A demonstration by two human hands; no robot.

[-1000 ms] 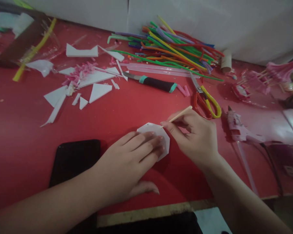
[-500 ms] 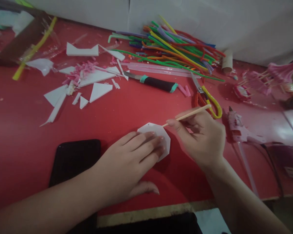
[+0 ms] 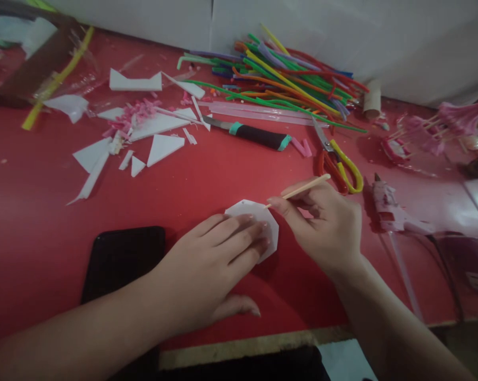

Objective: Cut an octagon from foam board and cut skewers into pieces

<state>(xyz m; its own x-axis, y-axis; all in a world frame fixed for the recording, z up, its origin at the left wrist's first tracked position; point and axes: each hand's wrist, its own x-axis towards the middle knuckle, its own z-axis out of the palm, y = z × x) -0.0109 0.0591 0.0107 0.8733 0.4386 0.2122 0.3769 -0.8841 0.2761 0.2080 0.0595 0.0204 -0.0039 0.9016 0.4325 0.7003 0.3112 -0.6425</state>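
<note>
**Stick tip at the edge of a white cutout**

The thin wooden stick lies slanted, its long axis running from near-left to far-right; its lower tip points at the far right edge of the white polygon cutout, touching or just above it, which cannot be told. The right hand holds the stick in a narrow pinch grip between thumb and fingers. The left hand lies flat, fingers spread, pressing the cutout onto the red counter; it hides most of the cutout, so only the far and right edges show.

The cutout looks flat, stiff and matte. Far left lie white angular offcuts and pink crumbs. Farther back lie a craft knife with a black handle and a heap of coloured bendy straws. Right of the hand lie scissors with red and yellow handles and a pink glue gun, blurred. A black phone is partly covered by the left forearm.
</note>
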